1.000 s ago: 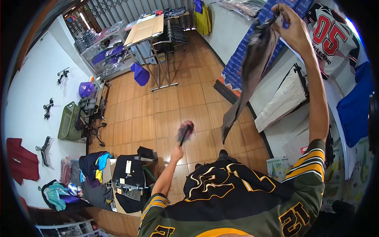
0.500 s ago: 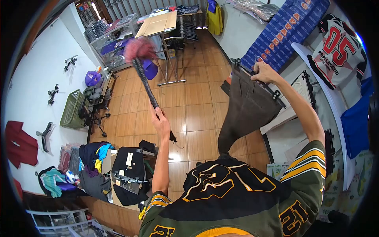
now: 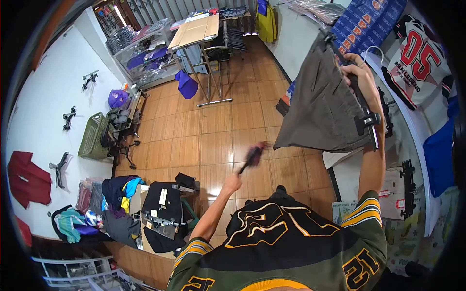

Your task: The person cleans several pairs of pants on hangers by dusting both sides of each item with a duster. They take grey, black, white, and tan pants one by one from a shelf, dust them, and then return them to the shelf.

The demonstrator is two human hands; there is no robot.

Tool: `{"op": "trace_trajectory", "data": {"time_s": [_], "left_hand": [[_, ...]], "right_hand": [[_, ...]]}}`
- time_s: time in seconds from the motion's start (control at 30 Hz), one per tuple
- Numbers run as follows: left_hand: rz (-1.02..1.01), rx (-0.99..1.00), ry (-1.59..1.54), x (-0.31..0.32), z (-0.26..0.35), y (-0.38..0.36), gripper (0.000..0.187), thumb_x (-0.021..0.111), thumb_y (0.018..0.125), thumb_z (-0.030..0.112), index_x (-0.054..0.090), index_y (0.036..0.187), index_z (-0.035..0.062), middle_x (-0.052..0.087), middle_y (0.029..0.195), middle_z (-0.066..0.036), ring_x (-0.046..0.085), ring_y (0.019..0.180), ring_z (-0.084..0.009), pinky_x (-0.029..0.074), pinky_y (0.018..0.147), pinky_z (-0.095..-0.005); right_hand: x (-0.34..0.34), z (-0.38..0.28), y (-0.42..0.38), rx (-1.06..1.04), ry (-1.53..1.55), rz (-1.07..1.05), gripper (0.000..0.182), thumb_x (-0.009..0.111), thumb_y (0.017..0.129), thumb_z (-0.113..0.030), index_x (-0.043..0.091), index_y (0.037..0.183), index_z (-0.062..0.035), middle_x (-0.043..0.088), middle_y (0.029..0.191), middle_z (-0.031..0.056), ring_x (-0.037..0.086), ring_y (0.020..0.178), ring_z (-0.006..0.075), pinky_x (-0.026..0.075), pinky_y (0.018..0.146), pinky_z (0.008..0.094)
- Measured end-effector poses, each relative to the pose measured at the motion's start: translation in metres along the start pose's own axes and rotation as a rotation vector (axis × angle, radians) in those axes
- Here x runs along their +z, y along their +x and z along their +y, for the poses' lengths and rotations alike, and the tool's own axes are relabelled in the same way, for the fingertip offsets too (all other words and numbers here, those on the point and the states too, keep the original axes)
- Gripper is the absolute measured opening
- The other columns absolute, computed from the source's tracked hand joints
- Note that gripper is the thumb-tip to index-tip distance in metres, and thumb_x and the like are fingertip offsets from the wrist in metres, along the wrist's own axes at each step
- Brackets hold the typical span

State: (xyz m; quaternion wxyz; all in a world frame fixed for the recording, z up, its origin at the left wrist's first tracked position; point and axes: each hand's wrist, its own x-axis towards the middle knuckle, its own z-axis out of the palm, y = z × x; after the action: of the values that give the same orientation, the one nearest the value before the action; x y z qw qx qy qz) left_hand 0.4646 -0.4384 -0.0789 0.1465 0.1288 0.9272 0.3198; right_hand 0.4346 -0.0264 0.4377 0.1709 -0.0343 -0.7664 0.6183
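Note:
A duster [image 3: 253,156] with a dark handle and a blurred reddish head is gripped in my left hand [image 3: 232,183], pointing up and right over the tiled floor. My right hand [image 3: 361,77], raised at the right, is closed on the black clip hanger [image 3: 367,114]. From that hanger hangs a dark grey-brown garment [image 3: 318,104], spread out toward the left. The duster's head is near the garment's lower left corner, apart from it.
A table of folded black clothes [image 3: 162,203] stands at the lower left, a green basket [image 3: 92,136] by the left wall. Behind is a wooden-topped stand [image 3: 195,30]. A white jersey [image 3: 420,58] hangs at the right.
The duster has swung down from the upper left to low beside the garment. My right hand has lifted the hanger and garment, which now fans out closer to the camera.

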Motion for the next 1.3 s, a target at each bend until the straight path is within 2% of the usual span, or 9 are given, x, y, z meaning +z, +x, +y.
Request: {"op": "trace_trajectory", "data": {"time_s": [0.3, 0.4, 0.53, 0.67, 0.87, 1.0, 1.07, 1.13, 1.3], "left_hand": [[0.623, 0.395, -0.495, -0.142, 0.209, -0.025, 0.056, 0.052, 0.1, 0.007, 0.035, 0.153, 0.0147, 0.046, 0.065, -0.012, 0.045, 0.052, -0.0186, 0.04, 0.049, -0.0332], [0.431, 0.672, -0.282, -0.09, 0.194, -0.03, 0.059, 0.051, 0.096, 0.003, 0.04, 0.15, 0.0216, 0.067, 0.088, -0.025, 0.068, 0.071, -0.0349, 0.053, 0.059, -0.0426], [-0.302, 0.043, 0.214, 0.004, 0.03, -0.027, 0.048, 0.047, 0.098, 0.028, 0.046, 0.145, 0.0213, 0.068, 0.098, -0.029, 0.067, 0.088, -0.0462, 0.053, 0.076, -0.0569], [0.114, -0.082, 0.081, -0.021, 0.016, -0.032, 0.047, 0.046, 0.101, 0.027, 0.044, 0.147, 0.0192, 0.067, 0.09, -0.03, 0.066, 0.081, -0.0471, 0.053, 0.071, -0.056], [0.677, 0.341, -0.525, -0.11, 0.194, -0.018, 0.06, 0.047, 0.1, 0.001, 0.031, 0.155, 0.0152, 0.044, 0.072, -0.009, 0.044, 0.061, -0.0148, 0.042, 0.056, -0.0287], [0.403, 0.467, -0.226, -0.053, 0.179, -0.017, 0.062, 0.05, 0.094, 0.0, 0.036, 0.152, 0.0158, 0.063, 0.082, -0.021, 0.059, 0.069, -0.0368, 0.052, 0.067, -0.0401], [0.037, 0.01, -0.004, -0.024, 0.129, -0.025, 0.051, 0.049, 0.095, 0.014, 0.046, 0.146, 0.0188, 0.067, 0.093, -0.028, 0.065, 0.084, -0.0476, 0.053, 0.077, -0.0539], [-0.143, -0.103, 0.053, 0.049, -0.002, -0.006, 0.044, 0.049, 0.096, 0.023, 0.054, 0.139, 0.0199, 0.067, 0.096, -0.03, 0.065, 0.089, -0.0492, 0.052, 0.079, -0.0579], [0.181, -0.183, -0.096, -0.063, 0.051, -0.024, 0.044, 0.047, 0.098, 0.015, 0.051, 0.142, 0.0127, 0.066, 0.087, -0.027, 0.065, 0.077, -0.0353, 0.052, 0.068, -0.0445]], "right_hand": [[0.007, 0.014, 0.024, -0.042, 0.306, -0.013, 0.049, 0.053, 0.085, -0.008, 0.042, 0.13, 0.0056, 0.057, 0.084, 0.0082, 0.049, 0.063, 0.006, 0.036, 0.05, 0.0207], [-0.004, 0.012, 0.043, -0.071, 0.413, 0.007, 0.049, 0.053, 0.085, -0.008, 0.041, 0.13, 0.0064, 0.056, 0.081, 0.0074, 0.047, 0.061, 0.0058, 0.035, 0.05, 0.0204], [-0.008, -0.023, 0.011, -0.067, 0.704, -0.173, 0.046, 0.05, 0.087, -0.004, 0.037, 0.131, 0.0029, 0.051, 0.089, 0.0096, 0.048, 0.068, 0.0121, 0.042, 0.064, 0.0221], [-0.007, -0.042, -0.01, -0.103, 0.848, -0.297, 0.043, 0.049, 0.089, -0.002, 0.035, 0.13, -0.0014, 0.047, 0.094, 0.0113, 0.048, 0.072, 0.0134, 0.044, 0.07, 0.0231], [0.014, -0.044, 0.002, -0.028, 0.789, -0.347, 0.041, 0.05, 0.087, -0.001, 0.038, 0.127, -0.0009, 0.05, 0.094, 0.0129, 0.051, 0.072, 0.0152, 0.044, 0.073, 0.0248], [0.025, -0.064, -0.009, 0.058, 0.921, -0.438, 0.031, 0.047, 0.089, -0.006, 0.046, 0.12, 0.0, 0.046, 0.093, 0.0095, 0.048, 0.072, 0.0154, 0.05, 0.07, 0.0276], [0.023, -0.069, -0.011, -0.007, 0.89, -0.511, 0.03, 0.047, 0.09, -0.007, 0.047, 0.119, 0.0, 0.046, 0.094, 0.0092, 0.049, 0.075, 0.0148, 0.05, 0.072, 0.0265], [0.018, -0.075, -0.018, -0.059, 0.871, -0.485, 0.03, 0.049, 0.09, -0.006, 0.048, 0.119, 0.0006, 0.05, 0.095, 0.0103, 0.051, 0.076, 0.0141, 0.051, 0.07, 0.0245], [0.026, -0.071, -0.016, -0.028, 0.919, -0.568, 0.03, 0.05, 0.089, -0.006, 0.047, 0.118, 0.0002, 0.049, 0.096, 0.0103, 0.051, 0.076, 0.0142, 0.05, 0.072, 0.0254]]}}
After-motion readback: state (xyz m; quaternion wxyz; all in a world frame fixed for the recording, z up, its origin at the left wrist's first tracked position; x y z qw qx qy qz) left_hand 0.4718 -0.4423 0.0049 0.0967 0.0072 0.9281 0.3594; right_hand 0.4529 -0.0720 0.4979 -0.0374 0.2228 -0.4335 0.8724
